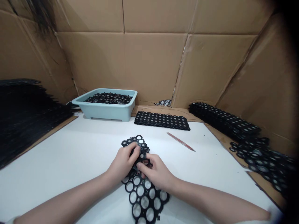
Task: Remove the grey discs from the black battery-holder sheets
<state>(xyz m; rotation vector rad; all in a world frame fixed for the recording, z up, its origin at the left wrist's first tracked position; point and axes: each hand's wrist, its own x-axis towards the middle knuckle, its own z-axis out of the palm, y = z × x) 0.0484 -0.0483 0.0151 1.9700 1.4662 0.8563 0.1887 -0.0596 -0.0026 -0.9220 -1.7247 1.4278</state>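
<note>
A black sheet of joined rings (144,202) lies on the white table in front of me, its near part flat and its middle bunched between my hands. My left hand (127,158) is closed on the upper part of the sheet, thumb and fingers pressed together. Just right of it and a little nearer, my right hand (155,171) pinches the sheet's middle, with some fingertips showing through and beneath the rings. The exact spot between the fingertips is partly hidden.
A light blue basin (107,110) of black ring pieces stands at the back left. Stacked ring sheets (162,120) lie behind, beside a pointed red-and-silver tool (181,142). More black stacks line the left (28,115) and right (224,121). Cardboard walls surround the table.
</note>
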